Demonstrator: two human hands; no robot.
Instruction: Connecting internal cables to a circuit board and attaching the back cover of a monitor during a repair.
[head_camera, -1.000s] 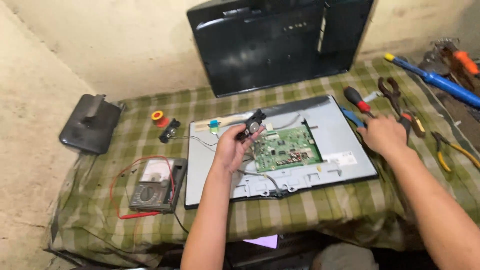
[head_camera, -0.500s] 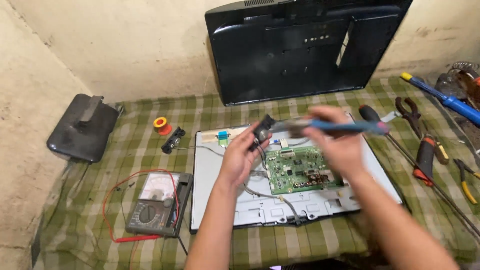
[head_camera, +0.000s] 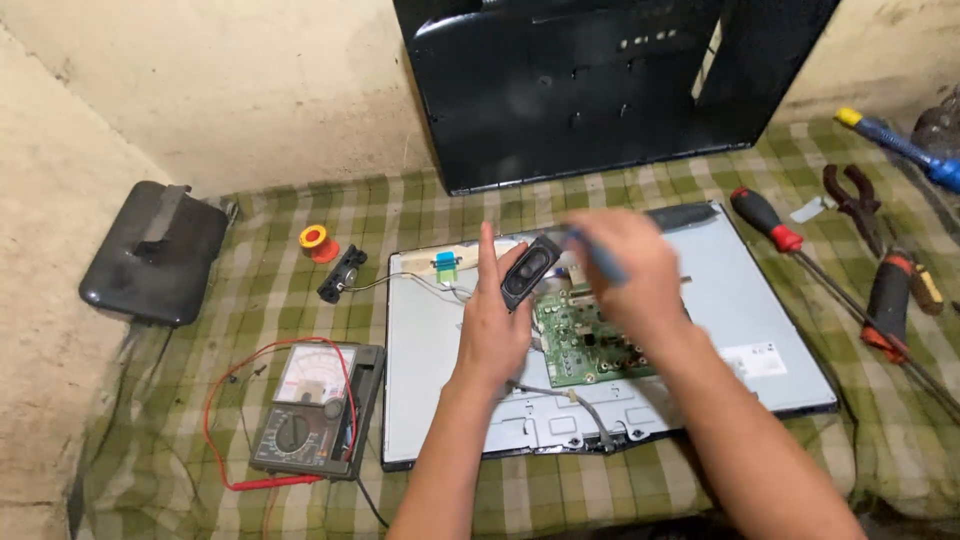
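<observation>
at the middle of the frame the left hand (head_camera: 492, 335) is closed around a small black oblong speaker (head_camera: 529, 271), above the green circuit board (head_camera: 590, 340) on the grey metal panel (head_camera: 740, 300). the right hand (head_camera: 625, 270), blurred, grips a blue-handled tool (head_camera: 600, 262) just beside the speaker. a multimeter with red leads (head_camera: 315, 410) lies lower left; a red-and-black screwdriver (head_camera: 765, 217) and pliers (head_camera: 853, 200) lie at the right.

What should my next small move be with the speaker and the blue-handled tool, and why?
Probably steady both hands first. The left hand holds the small black speaker up above the green circuit board, and the right hand grips the blue-handled tool right beside it, blurred with motion. The tool's tip is not visible, so hold it steady before touching the speaker.
</observation>
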